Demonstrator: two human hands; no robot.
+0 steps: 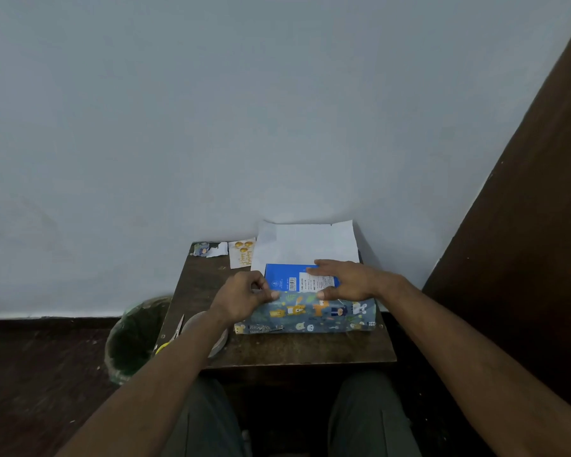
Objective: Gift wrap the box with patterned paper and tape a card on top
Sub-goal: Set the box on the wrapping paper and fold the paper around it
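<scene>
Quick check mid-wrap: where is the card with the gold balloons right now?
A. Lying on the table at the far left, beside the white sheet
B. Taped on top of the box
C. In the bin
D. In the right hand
A: the card lies flat on the table, near its far edge, left of the paper's white upright flap, while both hands are on the box.

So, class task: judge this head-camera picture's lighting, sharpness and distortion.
Head view: dim, bluish light; wide-angle bending tilts the brown wooden panel; the blue cardboard box label is too soft to read; left hand and right hand slightly blurred.
</scene>
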